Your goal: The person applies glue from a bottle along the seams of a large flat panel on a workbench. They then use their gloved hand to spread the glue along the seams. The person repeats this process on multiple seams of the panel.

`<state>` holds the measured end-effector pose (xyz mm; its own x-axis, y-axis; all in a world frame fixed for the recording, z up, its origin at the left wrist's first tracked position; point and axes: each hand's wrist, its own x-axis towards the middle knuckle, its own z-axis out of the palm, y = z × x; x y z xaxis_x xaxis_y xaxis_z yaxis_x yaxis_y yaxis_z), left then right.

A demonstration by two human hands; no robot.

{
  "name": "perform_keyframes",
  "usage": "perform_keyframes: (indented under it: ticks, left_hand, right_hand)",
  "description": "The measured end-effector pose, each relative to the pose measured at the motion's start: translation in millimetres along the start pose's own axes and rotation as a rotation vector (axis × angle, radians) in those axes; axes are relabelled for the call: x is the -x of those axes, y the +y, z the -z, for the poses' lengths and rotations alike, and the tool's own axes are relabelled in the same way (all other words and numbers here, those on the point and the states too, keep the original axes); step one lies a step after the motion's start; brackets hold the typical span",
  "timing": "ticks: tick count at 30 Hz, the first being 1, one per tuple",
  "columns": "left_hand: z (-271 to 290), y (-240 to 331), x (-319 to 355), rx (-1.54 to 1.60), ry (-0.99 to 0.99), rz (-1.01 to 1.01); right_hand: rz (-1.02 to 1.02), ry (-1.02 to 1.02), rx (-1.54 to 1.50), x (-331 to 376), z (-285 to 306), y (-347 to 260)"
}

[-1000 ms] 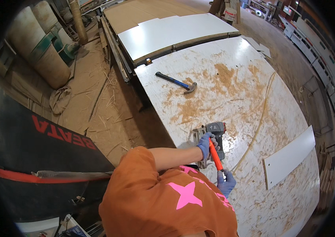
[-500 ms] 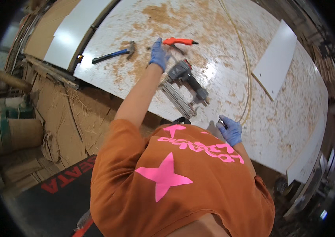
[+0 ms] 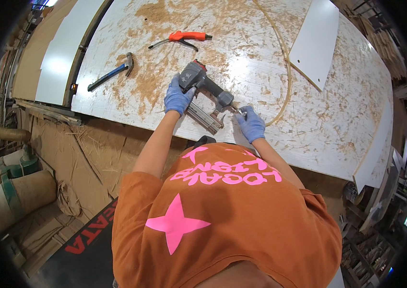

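Observation:
A grey and black pneumatic nail gun (image 3: 194, 77) with a red cap lies over the white, dusty tabletop. My gloved left hand (image 3: 178, 98) wraps round its head and the top of its magazine. At the handle's end, my gloved right hand (image 3: 252, 125) pinches the metal hose coupler (image 3: 241, 114) against the gun's air fitting. Whether the two are locked together, I cannot tell. From the right hand a yellowish air hose (image 3: 288, 77) curves away over the table. Beyond the nail gun rests a red air blow gun (image 3: 188, 36); a blue-handled claw hammer (image 3: 112, 73) lies to the left.
Sawdust covers much of the white tabletop (image 3: 241, 29). A white panel (image 3: 314, 43) lies at the far right, and another narrow white panel (image 3: 373, 149) sits along the right edge. Large boards (image 3: 62, 62) stand at the left, above a cylindrical machine (image 3: 28, 197) on the floor.
My left hand has moved from beside the blow gun onto the nail gun. My right hand has brought the hose coupler up to the gun's handle end.

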<state>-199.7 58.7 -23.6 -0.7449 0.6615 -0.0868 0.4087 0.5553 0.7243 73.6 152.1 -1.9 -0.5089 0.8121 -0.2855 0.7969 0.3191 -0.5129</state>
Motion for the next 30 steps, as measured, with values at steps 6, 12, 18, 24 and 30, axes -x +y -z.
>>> perform_keyframes:
  ticks: [6, 12, 18, 24, 30]
  left_hand:
    - [4.1, -7.0, 1.4, 0.102, 0.007, -0.052]
    - [3.1, 31.7, 35.8, -0.157, 0.350, -0.386]
    - [-8.2, 64.3, 50.6, 1.086, -0.269, 0.585]
    - [5.6, 81.8, 6.4, 1.338, -0.573, 1.012]
    - [2.6, 82.9, 26.7, 1.538, -0.534, 0.542]
  right_hand:
    - [0.025, 0.039, -0.146, -14.3, -11.3, 2.1]
    - [0.160, 0.096, -0.157, -6.5, 12.2, -6.0]
    - [0.428, 0.279, -0.190, 0.7, 37.9, -37.0]
    - [0.524, 0.073, 0.019, 27.0, 71.3, -86.1]
    - [0.302, 0.009, -0.324, 48.7, 105.0, -102.7]
